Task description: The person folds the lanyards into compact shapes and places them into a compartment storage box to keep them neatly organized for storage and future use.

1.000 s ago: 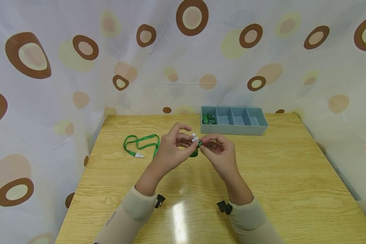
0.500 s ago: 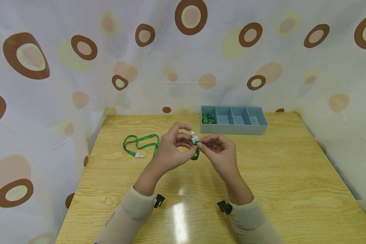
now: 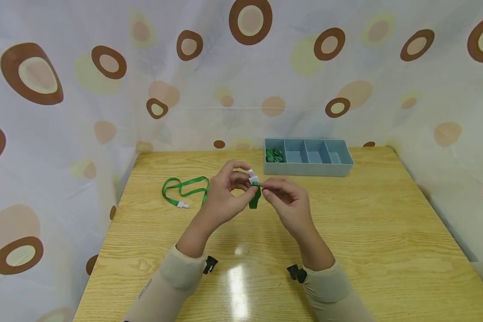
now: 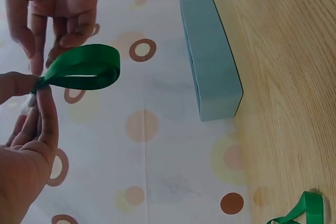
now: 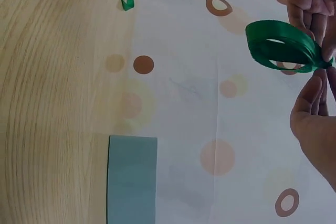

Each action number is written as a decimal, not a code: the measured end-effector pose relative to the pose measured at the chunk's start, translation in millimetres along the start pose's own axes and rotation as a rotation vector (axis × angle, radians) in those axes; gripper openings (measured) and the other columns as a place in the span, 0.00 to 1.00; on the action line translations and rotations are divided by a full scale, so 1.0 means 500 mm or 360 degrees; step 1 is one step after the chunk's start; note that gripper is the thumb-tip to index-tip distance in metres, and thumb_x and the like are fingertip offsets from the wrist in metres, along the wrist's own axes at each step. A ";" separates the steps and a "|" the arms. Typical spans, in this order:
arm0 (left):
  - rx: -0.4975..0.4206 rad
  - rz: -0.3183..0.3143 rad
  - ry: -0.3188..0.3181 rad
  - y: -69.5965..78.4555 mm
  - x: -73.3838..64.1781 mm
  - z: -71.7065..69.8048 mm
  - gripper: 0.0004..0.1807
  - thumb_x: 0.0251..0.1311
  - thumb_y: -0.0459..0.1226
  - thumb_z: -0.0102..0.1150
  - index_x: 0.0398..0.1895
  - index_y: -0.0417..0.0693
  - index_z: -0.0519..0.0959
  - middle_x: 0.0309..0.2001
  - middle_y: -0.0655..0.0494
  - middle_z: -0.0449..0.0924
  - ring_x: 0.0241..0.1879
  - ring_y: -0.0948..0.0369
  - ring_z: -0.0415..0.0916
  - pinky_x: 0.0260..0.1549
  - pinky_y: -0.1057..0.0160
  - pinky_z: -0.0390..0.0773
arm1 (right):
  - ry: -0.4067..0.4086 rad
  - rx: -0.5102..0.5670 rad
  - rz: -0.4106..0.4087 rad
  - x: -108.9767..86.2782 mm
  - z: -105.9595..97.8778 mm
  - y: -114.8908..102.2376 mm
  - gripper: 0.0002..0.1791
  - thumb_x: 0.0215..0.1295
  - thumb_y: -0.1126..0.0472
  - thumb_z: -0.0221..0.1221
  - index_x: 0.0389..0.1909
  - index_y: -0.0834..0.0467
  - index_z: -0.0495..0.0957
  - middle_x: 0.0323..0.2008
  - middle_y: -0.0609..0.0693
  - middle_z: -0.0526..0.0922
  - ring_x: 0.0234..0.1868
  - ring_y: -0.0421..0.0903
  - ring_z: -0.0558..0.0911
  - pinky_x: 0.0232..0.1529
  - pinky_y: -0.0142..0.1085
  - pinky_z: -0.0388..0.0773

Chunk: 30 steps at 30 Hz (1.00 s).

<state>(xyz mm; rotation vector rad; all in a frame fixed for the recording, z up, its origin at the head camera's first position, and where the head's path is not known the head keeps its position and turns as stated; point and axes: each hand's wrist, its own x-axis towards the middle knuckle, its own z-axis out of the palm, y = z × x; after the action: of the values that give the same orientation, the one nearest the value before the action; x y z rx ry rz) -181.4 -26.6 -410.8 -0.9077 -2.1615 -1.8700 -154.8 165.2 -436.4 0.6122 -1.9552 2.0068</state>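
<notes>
Since the last frame the white plastic clip (image 3: 253,180) shifts slightly up and to our left, and the flat green ribbon lanyard's folded loop (image 3: 255,198) now hangs broader below it. We have the bundle held up over the pale wood-grain table (image 3: 386,223), nearer our side than the light blue four-compartment plastic box (image 3: 307,169).

Left hand (image 3: 225,193): thumb and index pinch the loop's neck just below the clip; the other fingers curl loosely behind it. Right hand (image 3: 288,200): thumb and index tips close together, just beside the neck (can't tell if they're gripping a strand end).

Step, as we read it: cinching ribbon round the neck; one green strand crosses the clip's base. Next move calls for holding the left pinch while the right draws that strand snug; ease off early and the folds could spring out.

A second green lanyard with white clip (image 3: 193,181) lies loose on the table to our left; folded green ribbon (image 3: 274,156) sits in the box's leftmost compartment.
</notes>
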 end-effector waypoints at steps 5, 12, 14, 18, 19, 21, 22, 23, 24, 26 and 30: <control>-0.0259 -0.0106 0.0137 0.008 0.006 -0.010 0.28 0.59 0.28 0.65 0.60 0.48 0.66 0.40 0.42 0.84 0.40 0.55 0.83 0.44 0.59 0.84 | 0.0016 -0.0243 0.0021 -0.004 0.010 -0.016 0.15 0.62 0.73 0.62 0.49 0.65 0.78 0.48 0.58 0.79 0.45 0.49 0.79 0.48 0.34 0.79; -0.0419 -0.0112 0.0181 0.013 0.010 -0.023 0.28 0.58 0.26 0.65 0.60 0.48 0.66 0.41 0.40 0.83 0.41 0.53 0.83 0.43 0.62 0.84 | -0.0086 -0.0306 0.0148 -0.008 0.023 -0.031 0.20 0.64 0.69 0.63 0.57 0.64 0.75 0.55 0.58 0.77 0.54 0.56 0.78 0.55 0.48 0.78; -0.0428 -0.0111 0.0177 0.014 0.010 -0.023 0.28 0.58 0.27 0.65 0.60 0.49 0.66 0.41 0.41 0.82 0.41 0.53 0.82 0.42 0.62 0.84 | -0.0098 -0.0197 0.0196 -0.008 0.019 -0.017 0.18 0.70 0.67 0.57 0.60 0.63 0.74 0.56 0.56 0.78 0.55 0.52 0.78 0.56 0.47 0.78; -0.0439 -0.0110 0.0174 0.012 0.010 -0.021 0.28 0.58 0.26 0.65 0.59 0.49 0.66 0.42 0.41 0.82 0.42 0.53 0.82 0.42 0.62 0.84 | -0.0073 -0.0071 0.0285 -0.009 0.012 0.012 0.15 0.77 0.59 0.49 0.58 0.61 0.75 0.53 0.51 0.79 0.53 0.45 0.79 0.53 0.36 0.79; -0.0438 -0.0113 0.0174 0.012 0.009 -0.021 0.28 0.58 0.26 0.65 0.59 0.49 0.66 0.42 0.42 0.82 0.42 0.53 0.82 0.43 0.62 0.84 | -0.0065 -0.0058 0.0288 -0.009 0.012 0.016 0.15 0.76 0.58 0.50 0.56 0.61 0.76 0.51 0.50 0.80 0.51 0.45 0.79 0.52 0.35 0.79; -0.0438 -0.0122 0.0170 0.011 0.008 -0.020 0.28 0.58 0.27 0.65 0.59 0.49 0.67 0.41 0.42 0.82 0.42 0.53 0.82 0.43 0.62 0.84 | -0.0055 -0.0029 0.0295 -0.010 0.012 0.021 0.14 0.75 0.57 0.53 0.53 0.61 0.77 0.49 0.50 0.80 0.49 0.44 0.81 0.50 0.33 0.80; -0.0440 -0.0127 0.0167 0.010 0.008 -0.020 0.27 0.58 0.27 0.65 0.59 0.49 0.67 0.41 0.42 0.82 0.41 0.53 0.82 0.43 0.62 0.84 | -0.0053 0.0001 0.0295 -0.010 0.013 0.022 0.13 0.74 0.58 0.54 0.52 0.61 0.76 0.49 0.50 0.79 0.49 0.44 0.82 0.51 0.34 0.81; -0.0447 -0.0129 0.0161 0.010 0.008 -0.020 0.27 0.58 0.27 0.65 0.59 0.49 0.67 0.41 0.43 0.82 0.41 0.53 0.83 0.43 0.62 0.84 | -0.0056 0.0035 0.0294 -0.011 0.014 0.022 0.13 0.74 0.59 0.54 0.52 0.62 0.75 0.49 0.51 0.78 0.48 0.44 0.83 0.50 0.34 0.82; -0.0454 -0.0132 0.0157 0.010 0.007 -0.020 0.27 0.58 0.27 0.65 0.59 0.49 0.67 0.41 0.43 0.82 0.41 0.53 0.83 0.43 0.61 0.85 | -0.0060 0.0072 0.0291 -0.011 0.015 0.021 0.13 0.74 0.60 0.55 0.52 0.63 0.74 0.49 0.52 0.77 0.47 0.44 0.84 0.50 0.35 0.82; -0.0460 -0.0118 0.0144 0.009 0.007 -0.019 0.27 0.58 0.27 0.65 0.59 0.46 0.66 0.41 0.42 0.82 0.40 0.53 0.83 0.43 0.61 0.85 | -0.0060 0.0132 0.0282 -0.013 0.017 0.021 0.12 0.73 0.62 0.54 0.52 0.64 0.72 0.49 0.52 0.76 0.46 0.44 0.85 0.49 0.35 0.83; -0.0468 -0.0080 0.0126 0.007 0.006 -0.020 0.28 0.59 0.26 0.64 0.60 0.39 0.64 0.41 0.40 0.82 0.40 0.54 0.83 0.43 0.61 0.85 | -0.0020 0.0104 0.0221 -0.018 0.020 0.022 0.11 0.72 0.63 0.55 0.50 0.65 0.70 0.48 0.51 0.76 0.44 0.44 0.85 0.45 0.34 0.84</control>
<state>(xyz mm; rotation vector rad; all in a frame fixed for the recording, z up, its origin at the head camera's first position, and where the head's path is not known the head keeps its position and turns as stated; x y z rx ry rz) -184.8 -34.8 -404.3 -0.8167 -1.9134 -2.2487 -151.2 155.7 -450.5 0.5175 -1.9967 2.1616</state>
